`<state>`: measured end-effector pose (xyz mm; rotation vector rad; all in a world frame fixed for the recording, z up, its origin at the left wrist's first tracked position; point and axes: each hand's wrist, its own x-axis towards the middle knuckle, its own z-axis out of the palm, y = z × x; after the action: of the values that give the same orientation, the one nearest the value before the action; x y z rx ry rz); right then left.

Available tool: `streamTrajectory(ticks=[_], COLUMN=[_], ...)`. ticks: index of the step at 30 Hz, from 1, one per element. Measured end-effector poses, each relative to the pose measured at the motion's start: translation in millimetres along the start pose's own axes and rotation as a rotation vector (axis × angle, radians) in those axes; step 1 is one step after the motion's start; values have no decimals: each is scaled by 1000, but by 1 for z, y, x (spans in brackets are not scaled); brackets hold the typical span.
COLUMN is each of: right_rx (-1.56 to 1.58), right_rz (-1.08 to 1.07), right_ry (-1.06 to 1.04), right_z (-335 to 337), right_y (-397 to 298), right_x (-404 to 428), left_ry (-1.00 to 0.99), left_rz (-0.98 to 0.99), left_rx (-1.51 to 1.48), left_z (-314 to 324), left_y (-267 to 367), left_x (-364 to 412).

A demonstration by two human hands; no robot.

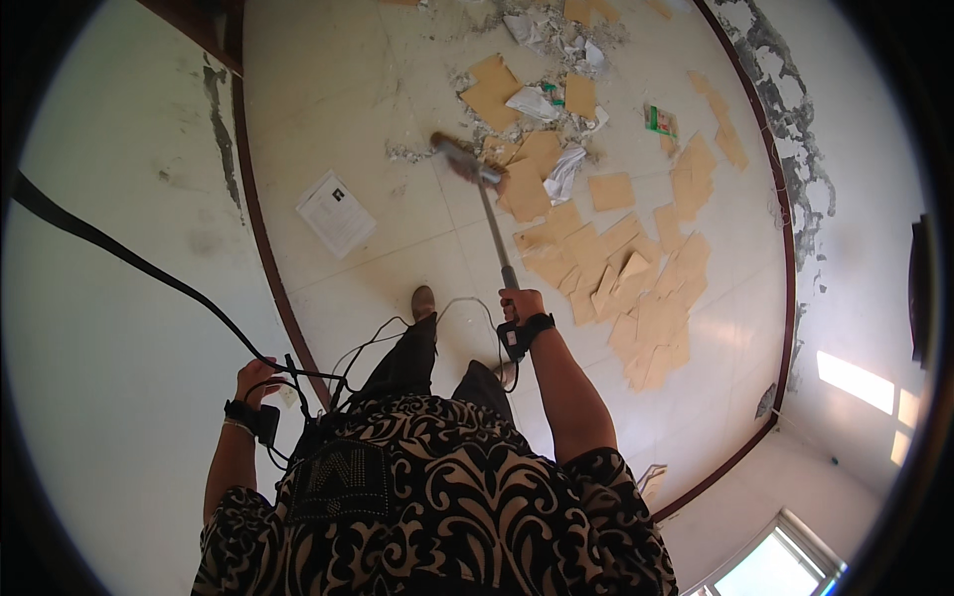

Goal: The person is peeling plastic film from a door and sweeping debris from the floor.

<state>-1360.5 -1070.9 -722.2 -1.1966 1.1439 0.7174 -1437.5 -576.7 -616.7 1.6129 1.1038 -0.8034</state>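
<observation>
My right hand (522, 304) is closed around the upper end of a broom handle (496, 231). The broom head (466, 162) rests on the pale floor and looks blurred, its bristles against brown paper pieces and crumbled debris. Flat brown paper or card pieces (525, 190) lie right beside the bristles, with a crumpled white sheet (566, 173) just to their right. Off to the left, my left hand (256, 378) hangs near the wall with its fingers loosely curled and apart. A black strap or cable (171, 279) runs close past it; no held object shows there.
A large spread of brown pieces (618, 261) covers the floor at right. Printed papers (335, 214) lie at left. A green-and-white packet (661, 121) is farther off. Dark red skirting (786, 223) edges the peeling wall. Thin cables (466, 299) loop by my legs.
</observation>
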Motion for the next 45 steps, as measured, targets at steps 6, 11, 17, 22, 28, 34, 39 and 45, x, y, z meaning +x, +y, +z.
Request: streamTrajectory(ticks=[6, 11, 17, 22, 28, 34, 39, 45], right_rx=[-1462, -230, -124, -112, -265, -1214, -1734, -449], right_rz=[-845, 144, 97, 4, -178, -446, -750, 45], right_ry=[-260, -166, -116, -143, -455, -646, -821, -332], right_z=[-31, 8, 38, 65, 44, -68, -53, 41], right_y=[64, 45, -9, -87, -127, -98, -142, -211], right_x=[1, -43, 11, 80, 120, 94, 88, 116], left_ry=[-38, -108, -75, 97, 105, 97, 114, 131], left_rz=[-19, -150, -123, -146, -118, -146, -152, -117], left_rx=[-19, -143, -181, -299, -333, -483, -510, -638], left_z=[2, -7, -2, -9, 6, 57, 73, 79], left_y=[-9, -45, -35, -29, -31, 18, 38, 43], left_x=[27, 37, 32, 13, -6, -11, -3, -10])
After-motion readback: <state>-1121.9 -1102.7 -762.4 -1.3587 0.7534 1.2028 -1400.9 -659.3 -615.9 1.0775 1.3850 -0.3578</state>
